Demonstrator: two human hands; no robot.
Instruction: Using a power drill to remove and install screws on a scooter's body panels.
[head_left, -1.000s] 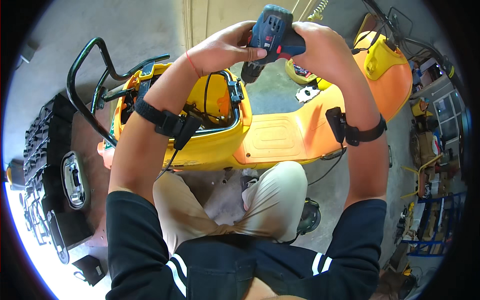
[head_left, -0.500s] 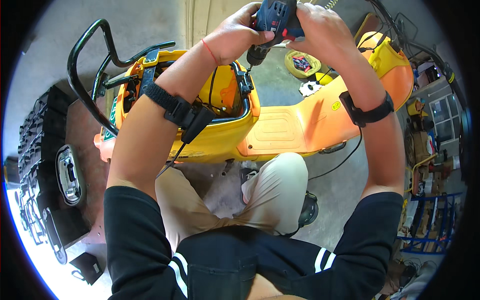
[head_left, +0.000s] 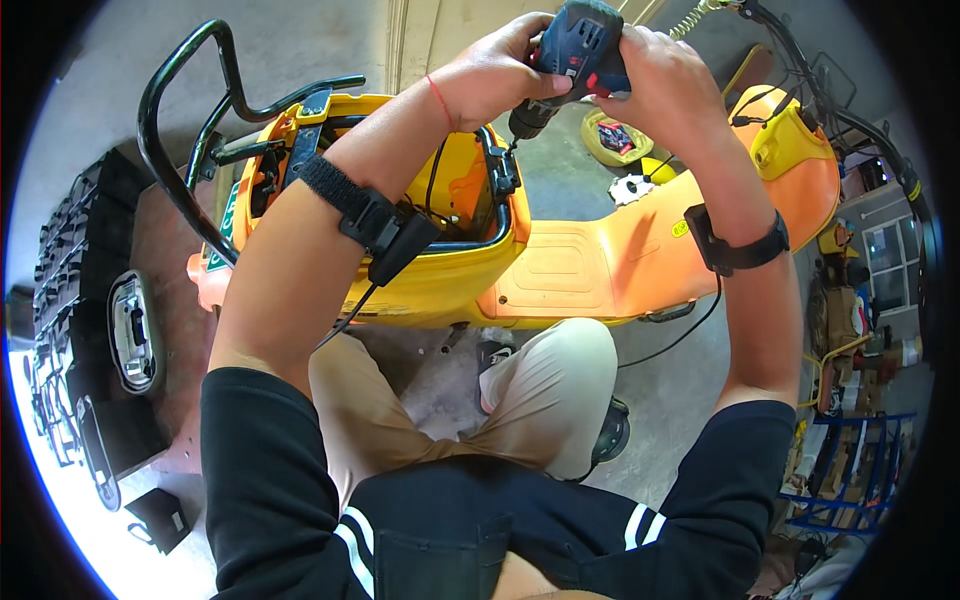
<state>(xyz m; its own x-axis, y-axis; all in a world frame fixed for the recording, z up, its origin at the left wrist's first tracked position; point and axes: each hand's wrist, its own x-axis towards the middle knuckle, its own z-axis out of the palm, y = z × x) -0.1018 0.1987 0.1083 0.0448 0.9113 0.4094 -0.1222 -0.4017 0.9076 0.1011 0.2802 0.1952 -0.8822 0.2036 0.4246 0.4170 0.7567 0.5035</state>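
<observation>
Our left hand (head_left: 495, 75) and right hand (head_left: 665, 90) were both clenched around the dark blue cordless drill (head_left: 570, 50), held up over the open compartment of the stripped yellow-orange plastic scooter body (head_left: 560, 270), bit pointing down at its rim.

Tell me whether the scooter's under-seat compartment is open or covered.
Open. The yellow scooter has no seat over its compartment; its orange inside and loose wires show. Both hands hold a drill above it.

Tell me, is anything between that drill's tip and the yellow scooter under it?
Nothing visible. Both hands, left and right, hold the drill above the scooter. Its bit points down at the open compartment's rim, with only clear air between.
</observation>
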